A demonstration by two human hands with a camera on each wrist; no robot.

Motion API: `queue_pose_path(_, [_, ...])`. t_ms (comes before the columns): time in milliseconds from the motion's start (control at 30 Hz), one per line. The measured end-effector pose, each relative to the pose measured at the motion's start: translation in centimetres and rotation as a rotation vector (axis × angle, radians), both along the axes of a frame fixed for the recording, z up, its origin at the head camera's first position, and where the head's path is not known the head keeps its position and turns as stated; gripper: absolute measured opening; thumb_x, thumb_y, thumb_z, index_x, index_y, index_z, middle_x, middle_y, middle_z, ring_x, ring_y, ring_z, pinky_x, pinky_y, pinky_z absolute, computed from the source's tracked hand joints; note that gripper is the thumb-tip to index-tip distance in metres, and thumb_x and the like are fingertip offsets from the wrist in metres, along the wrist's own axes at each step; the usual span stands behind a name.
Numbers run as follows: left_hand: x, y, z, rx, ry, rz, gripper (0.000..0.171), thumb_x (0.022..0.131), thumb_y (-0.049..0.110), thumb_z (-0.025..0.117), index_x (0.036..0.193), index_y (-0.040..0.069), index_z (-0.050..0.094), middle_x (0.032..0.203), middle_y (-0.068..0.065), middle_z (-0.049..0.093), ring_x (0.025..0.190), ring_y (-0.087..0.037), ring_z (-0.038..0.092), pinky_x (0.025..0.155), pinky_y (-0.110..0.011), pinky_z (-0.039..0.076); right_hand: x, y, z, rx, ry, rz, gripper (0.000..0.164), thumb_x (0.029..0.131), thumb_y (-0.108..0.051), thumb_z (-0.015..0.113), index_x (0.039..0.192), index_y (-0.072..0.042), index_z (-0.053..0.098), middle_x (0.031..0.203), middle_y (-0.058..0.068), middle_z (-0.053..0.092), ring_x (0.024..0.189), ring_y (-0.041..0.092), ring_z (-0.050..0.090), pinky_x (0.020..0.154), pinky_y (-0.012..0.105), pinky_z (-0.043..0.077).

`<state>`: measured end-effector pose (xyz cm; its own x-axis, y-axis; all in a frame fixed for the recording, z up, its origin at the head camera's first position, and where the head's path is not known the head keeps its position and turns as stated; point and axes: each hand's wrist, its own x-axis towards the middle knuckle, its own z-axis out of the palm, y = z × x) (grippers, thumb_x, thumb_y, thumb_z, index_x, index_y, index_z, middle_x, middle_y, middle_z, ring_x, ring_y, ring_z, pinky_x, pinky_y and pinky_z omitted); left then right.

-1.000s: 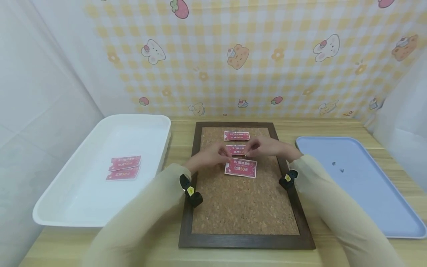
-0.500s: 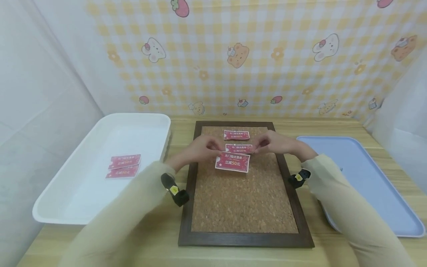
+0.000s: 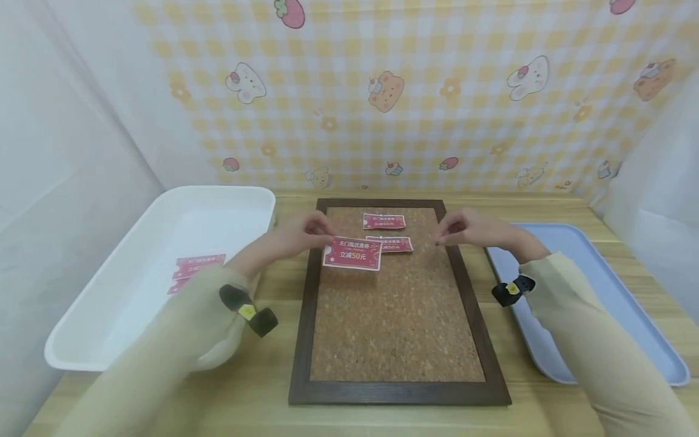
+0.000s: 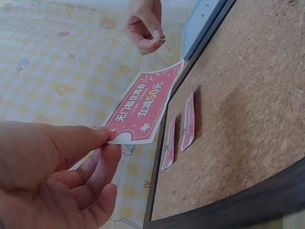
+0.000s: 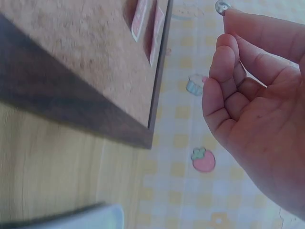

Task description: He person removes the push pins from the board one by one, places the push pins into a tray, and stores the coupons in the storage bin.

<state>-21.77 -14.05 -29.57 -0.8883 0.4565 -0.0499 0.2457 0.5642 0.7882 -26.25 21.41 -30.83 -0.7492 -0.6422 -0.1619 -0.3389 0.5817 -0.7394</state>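
My left hand pinches a red paper coupon by its left corner, thumb on top. It is raised over the left side of the framed corkboard. In the left wrist view the coupon tilts, its printed face showing. My right hand is over the board's right frame, pinching a silver thumbtack between thumb and fingertips. Two similar coupons are pinned to the board's upper part: the upper coupon shows whole, and the lower coupon is partly covered by the held one.
At left stands a white tray with two more red coupons, partly behind my left sleeve. A blue tray lies at right, partly under my right forearm. The wooden table meets a yellow-checked cloth behind.
My left hand has moved left with the coupon, away from below the pinned ones. My right hand has drawn off to the right, and the lower pinned coupon's right part is uncovered.
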Motion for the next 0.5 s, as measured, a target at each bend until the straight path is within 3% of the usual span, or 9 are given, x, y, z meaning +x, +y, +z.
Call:
queue_pose_path(133, [0.3, -1.1, 0.5, -0.009, -0.019, 0.020, 0.015, 0.087, 0.011, 0.062, 0.099, 0.002, 0.060, 0.094, -0.008, 0.063, 0.090, -0.022, 0.059, 0.080, -0.036, 0.047, 0.2, 1.1, 0.3, 0.000, 0.008, -0.024, 0.018, 0.089, -0.011, 0.058, 0.096, 0.004, 0.063, 0.094, 0.017, 0.062, 0.087, 0.031, 0.059, 0.075, 0.035, 0.048])
queue_pose_path(500, [0.7, -4.0, 1.4, -0.023, 0.054, 0.065, 0.012, 0.086, 0.005, 0.062, 0.096, -0.002, 0.060, 0.087, -0.010, 0.065, 0.081, -0.021, 0.062, 0.076, -0.035, 0.048, 1.3, 4.4, 0.7, 0.056, 0.064, -0.136, 0.017, 0.088, -0.014, 0.060, 0.096, 0.001, 0.064, 0.092, 0.011, 0.063, 0.080, 0.017, 0.056, 0.071, 0.031, 0.047])
